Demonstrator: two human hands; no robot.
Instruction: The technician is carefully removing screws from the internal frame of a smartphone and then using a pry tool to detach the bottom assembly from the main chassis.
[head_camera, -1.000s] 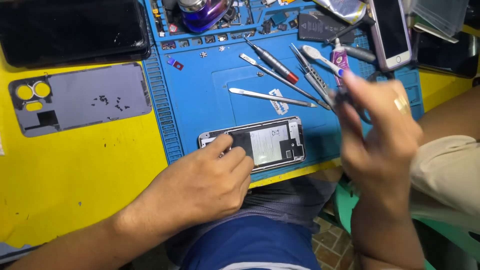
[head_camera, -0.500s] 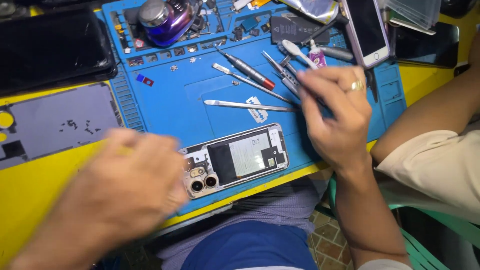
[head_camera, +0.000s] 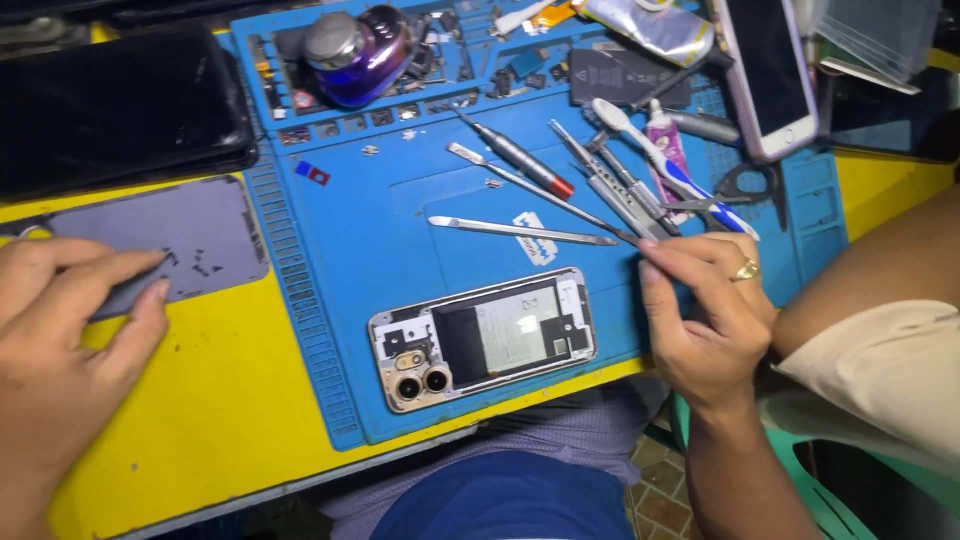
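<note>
Both hands are bare — the right hand (head_camera: 712, 325) wears a gold ring (head_camera: 745, 270); the left hand (head_camera: 62, 345) is unadorned. Blue shorts (head_camera: 505, 505) under a grey shirt hem (head_camera: 540, 435).
</note>
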